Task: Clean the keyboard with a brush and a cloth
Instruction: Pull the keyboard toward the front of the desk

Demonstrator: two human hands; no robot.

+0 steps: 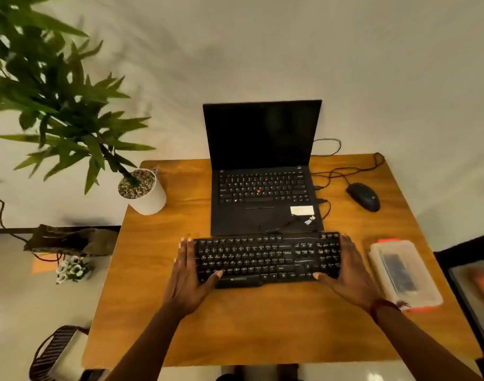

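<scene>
- Black keyboard [267, 259] lies flat on the desk [263, 325], mid-width, its far edge at the front of the open laptop [263, 188].
- My left hand [187, 279]: fingers straight along the keyboard's left end, thumb on the front keys.
- My right hand [345, 273]: same at the right end.
- Clear plastic box [406, 270] just right of my right hand; mouse [363, 196] beyond it; potted plant [144, 191] far left.
</scene>
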